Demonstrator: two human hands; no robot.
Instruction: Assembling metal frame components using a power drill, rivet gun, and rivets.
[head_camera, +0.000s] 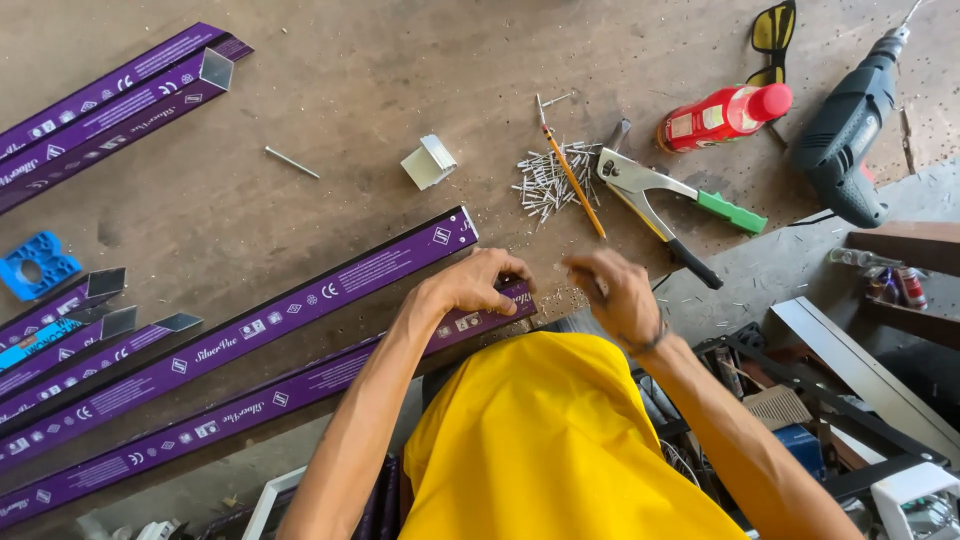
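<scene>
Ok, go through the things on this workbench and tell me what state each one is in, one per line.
Left hand: fingers curled on the end of a purple profile.
Right hand: fingers pinched, blurred, contents unclear.
Rivet gun: lying flat, handles spread.
Drill: lying on its side.
Red bottle: on its side, capped.
Rivets: loose pile.
Pencil: lying across the rivets.

The end of a long purple profile is touched by the left hand, while the right hand, blurred, is held just beside it. A heap of rivets, a pencil and a rivet tool are seen on the brown worktable, with a red bottle and a drill near them.
</scene>
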